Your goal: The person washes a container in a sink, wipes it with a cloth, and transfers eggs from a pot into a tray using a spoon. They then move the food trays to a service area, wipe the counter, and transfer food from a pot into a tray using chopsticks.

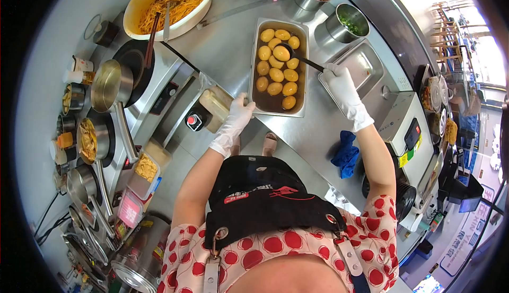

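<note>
A rectangular steel pan (252, 65) of yellow-brown peeled eggs (275, 74) in dark liquid stands at the counter's near edge. My gloved left hand (238, 118) grips the pan's near left corner, thumb and fingers at the rim. In my gloved right hand (343, 89), closed round its black handle, is a ladle (310, 63). The ladle's bowl is among the eggs towards the far right of the pan, with one egg in it. Beneath my right hand lies a shallow steel tray (366, 62), partly hidden by the hand.
Two steel pots (347, 23) stand at the back right, one holding chopped greens. A white basin (204, 14) of orange shreds sits back left. Saucepans (111, 83) line the left side. A blue cloth (346, 155) lies on the right, near a white box (397, 115).
</note>
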Demonstrator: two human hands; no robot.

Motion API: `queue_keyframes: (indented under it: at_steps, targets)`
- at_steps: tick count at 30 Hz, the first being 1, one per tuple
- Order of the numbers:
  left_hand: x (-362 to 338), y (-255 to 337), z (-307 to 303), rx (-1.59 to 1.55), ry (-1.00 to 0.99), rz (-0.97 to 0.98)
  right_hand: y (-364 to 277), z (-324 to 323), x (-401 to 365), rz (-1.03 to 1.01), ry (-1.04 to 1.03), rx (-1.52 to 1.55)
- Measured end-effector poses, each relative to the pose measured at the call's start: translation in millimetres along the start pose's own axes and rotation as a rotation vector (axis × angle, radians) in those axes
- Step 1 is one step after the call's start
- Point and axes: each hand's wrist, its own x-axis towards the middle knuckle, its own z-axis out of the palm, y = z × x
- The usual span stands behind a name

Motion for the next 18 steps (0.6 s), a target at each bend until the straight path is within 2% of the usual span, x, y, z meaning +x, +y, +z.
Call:
queue_keyframes:
  at_steps: [2, 3, 5, 7, 9, 10, 12, 16, 18]
  targets:
    - [1, -2, -1, 0.015, -0.011, 0.0, -15, 11, 3, -0.077, 0.105, -0.231]
    - [2, -2, -1, 0.03, -0.022, 0.0, -18, 18, 3, -0.077, 0.105, -0.231]
    - [3, -3, 0, -0.044, -0.037, -0.041, -17, 30, 5, -0.295, 0.224, -0.469]
    - [3, -4, -1, -0.119, -0.05, -0.087, -17, 39, 2, -0.349, 0.24, -0.574]
    - [2, -3, -1, -0.093, -0.054, -0.053, -19, 44, -2, -0.431, 0.21, -0.93]
    - [1, -3, -1, -0.094, -0.055, -0.054, -18, 45, -3, -0.43, 0.208, -0.931]
    - [-1, -2, -1, -0.027, -0.018, 0.042, -14, 45, -5, -0.663, 0.24, -1.227]
    - [3, -7, 0, -0.098, -0.059, -0.001, -16, 41, -12, -0.7, 0.302, -1.273]
    - [2, -6, 1, -0.168, -0.044, -0.078, -23, 36, -22, -0.639, 0.317, -1.153]
